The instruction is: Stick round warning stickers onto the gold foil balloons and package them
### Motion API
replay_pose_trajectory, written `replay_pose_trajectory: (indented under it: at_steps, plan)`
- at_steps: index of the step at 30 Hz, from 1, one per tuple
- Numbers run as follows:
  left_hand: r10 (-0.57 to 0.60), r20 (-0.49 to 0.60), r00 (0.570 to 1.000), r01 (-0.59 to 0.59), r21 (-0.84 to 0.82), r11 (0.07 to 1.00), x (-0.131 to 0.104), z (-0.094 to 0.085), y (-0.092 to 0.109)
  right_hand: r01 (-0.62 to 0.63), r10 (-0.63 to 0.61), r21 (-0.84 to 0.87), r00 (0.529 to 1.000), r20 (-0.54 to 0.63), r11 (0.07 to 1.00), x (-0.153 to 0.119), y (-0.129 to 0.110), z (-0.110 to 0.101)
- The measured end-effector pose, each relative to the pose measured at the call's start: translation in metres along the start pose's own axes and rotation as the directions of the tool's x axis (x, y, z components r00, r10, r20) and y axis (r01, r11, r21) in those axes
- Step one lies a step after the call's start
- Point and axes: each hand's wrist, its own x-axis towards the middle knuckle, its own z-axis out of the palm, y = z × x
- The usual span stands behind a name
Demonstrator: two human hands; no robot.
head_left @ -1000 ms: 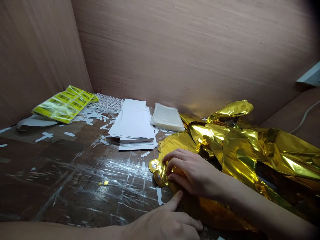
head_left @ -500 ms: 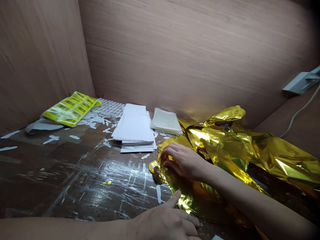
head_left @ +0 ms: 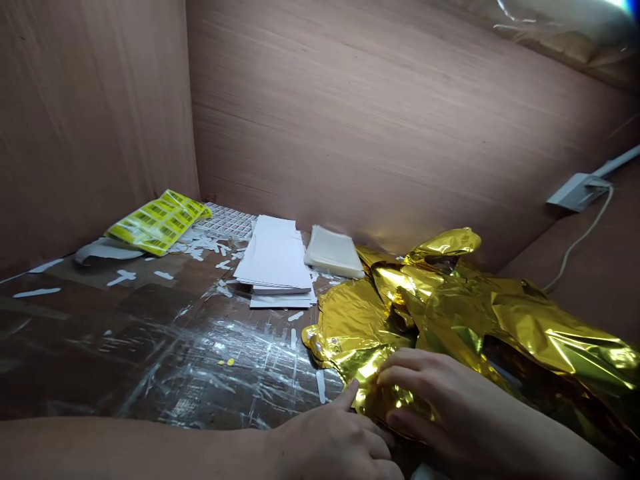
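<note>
Gold foil balloons (head_left: 353, 313), flat and crinkled, lie in a layered pile on the right side of the table. My left hand (head_left: 335, 443) rests at the near edge of the pile, one digit stretched out against the foil and the other fingers loosely bent. Just right of it, my right hand (head_left: 435, 393) lies over the gold foil with curved fingers. A gap shows between its thumb and fingers, with foil visible there. The undersides of both hands are hidden.
White cards (head_left: 274, 257) are stacked at the back middle, beside a pile of clear plastic sleeves (head_left: 334, 252). Yellow barcode label sheets (head_left: 159, 221) lie at the left. Paper scraps (head_left: 123, 277) litter the taped table (head_left: 150, 320). A power strip (head_left: 575, 192) hangs on the right.
My right hand has drawn back toward me and rightward, uncovering the flat foil at the pile's far left. My left hand stays near the same spot. The view has shifted slightly.
</note>
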Motion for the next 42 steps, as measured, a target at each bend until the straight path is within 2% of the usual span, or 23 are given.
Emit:
replay_pose_trajectory:
  at_steps: [3,5,8,11,13,16,19,24,28,30,34,36,38,42]
  plan:
    - [-0.004,-0.005,1.0,0.004,0.014,1.0,0.0,-0.001,0.0,-0.09,0.09,0.013,0.996,-0.001,0.996,-0.031,0.004,0.009]
    - [-0.002,0.0,1.0,0.002,0.014,1.0,-0.001,-0.004,0.002,-0.079,0.079,0.006,0.996,-0.04,0.997,-0.041,0.004,0.015]
    - [-0.008,-0.012,1.0,0.008,-0.002,1.0,-0.002,-0.009,0.004,-0.04,0.041,0.022,0.996,-0.073,0.999,-0.043,0.0,0.023]
    - [0.004,-0.057,0.998,-0.004,-0.001,1.0,-0.001,-0.012,0.006,-0.012,0.015,0.019,0.987,-0.157,1.0,-0.038,-0.004,0.033]
    - [0.034,-0.079,0.996,-0.035,-0.01,0.999,0.001,-0.012,0.006,0.034,-0.034,-0.004,0.976,-0.214,0.999,-0.036,-0.004,0.04]
    - [0.123,-0.114,0.986,-0.129,-0.048,0.99,0.005,-0.011,0.007,0.131,-0.169,-0.142,0.936,-0.309,0.981,-0.038,-0.003,0.048]
    - [0.169,-0.139,0.976,-0.182,-0.082,0.98,0.007,-0.01,0.009,0.165,-0.247,-0.252,0.907,-0.342,0.953,-0.04,-0.005,0.051]
    - [0.142,-0.102,0.985,-0.153,-0.112,0.982,0.005,-0.014,0.01,0.158,-0.192,-0.127,0.927,-0.323,0.979,-0.035,-0.013,0.048]
    - [0.096,-0.113,0.989,-0.115,-0.167,0.979,0.007,-0.018,0.009,0.002,-0.029,-0.073,0.928,-0.37,0.997,-0.032,-0.011,0.05]
    - [-0.002,-0.141,0.99,-0.027,-0.204,0.979,0.008,-0.022,0.011,-0.072,0.03,-0.076,0.893,-0.45,0.994,-0.032,-0.003,0.052]
    - [-0.175,-0.164,0.971,0.122,-0.29,0.949,0.011,-0.035,0.019,-0.181,0.075,-0.104,0.768,-0.636,0.978,-0.031,0.016,0.055]
    - [-0.212,-0.177,0.961,0.151,-0.305,0.94,0.012,-0.039,0.021,-0.205,0.079,-0.113,0.742,-0.666,0.972,-0.028,0.024,0.052]
    - [-0.232,-0.205,0.951,0.167,-0.289,0.943,0.013,-0.039,0.022,-0.188,0.065,-0.122,0.756,-0.651,0.975,-0.024,0.03,0.047]
    - [-0.19,-0.261,0.946,0.121,-0.259,0.958,0.012,-0.036,0.021,-0.069,-0.01,-0.122,0.834,-0.552,0.99,-0.018,0.04,0.034]
